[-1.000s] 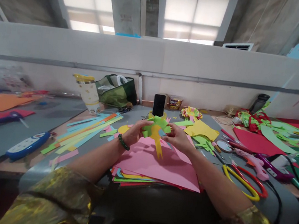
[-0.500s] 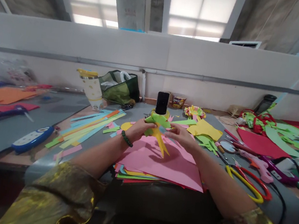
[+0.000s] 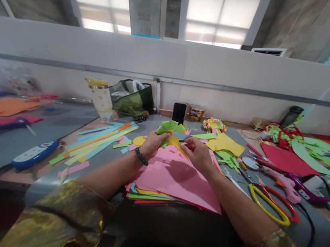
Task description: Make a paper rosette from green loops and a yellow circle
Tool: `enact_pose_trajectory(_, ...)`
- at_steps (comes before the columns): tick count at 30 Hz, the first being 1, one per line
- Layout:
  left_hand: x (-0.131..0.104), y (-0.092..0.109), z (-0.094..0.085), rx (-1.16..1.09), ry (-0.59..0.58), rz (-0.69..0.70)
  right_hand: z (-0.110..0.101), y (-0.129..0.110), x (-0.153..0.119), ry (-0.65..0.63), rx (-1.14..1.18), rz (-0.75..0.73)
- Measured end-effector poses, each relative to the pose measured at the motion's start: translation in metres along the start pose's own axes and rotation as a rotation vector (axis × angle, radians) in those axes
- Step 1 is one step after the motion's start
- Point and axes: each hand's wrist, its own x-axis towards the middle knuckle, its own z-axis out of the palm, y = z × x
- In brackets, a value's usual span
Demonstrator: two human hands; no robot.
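Above a stack of coloured paper with a pink sheet (image 3: pixel 182 181) on top, my left hand (image 3: pixel 154 143) pinches a paper flower (image 3: pixel 172 129) with green petals and yellow parts. A green bead bracelet (image 3: pixel 141 156) is on that wrist. My right hand (image 3: pixel 196 151) is at the flower's right side, its fingers closed around the end of a small blue paper strip (image 3: pixel 179 135) that reaches across the yellow part.
A phone (image 3: pixel 178 112) stands behind the flower. Paper strips (image 3: pixel 99 141) and a blue-and-white device (image 3: pixel 35 155) lie left. Yellow-handled scissors (image 3: pixel 269 204), a pink glue gun (image 3: pixel 284 184) and a red sheet (image 3: pixel 289 161) lie right. A tumbler (image 3: pixel 100 99) stands at the back left.
The flower has turned, so its green petals fan upward and its yellow tails no longer hang toward me. My right hand has moved slightly lower and its fingers have drawn together.
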Motion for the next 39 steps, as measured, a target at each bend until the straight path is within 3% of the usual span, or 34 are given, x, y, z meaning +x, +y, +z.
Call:
enact_pose_trajectory(7, -0.003, -0.008, 0.006, -0.002, 0.006, 0.024, 0.01, 0.006, 0.004, 0.003, 0.23, 0.219)
enact_pose_trajectory(20, 0.005, -0.017, 0.0, 0.027, 0.027, 0.047, 0.012, 0.001, 0.005, -0.038, 0.422, 0.313)
enact_pose_trajectory(39, 0.002, -0.013, 0.006, 0.029, 0.043, 0.031, 0.013, -0.002, 0.004, -0.071, 0.558, 0.414)
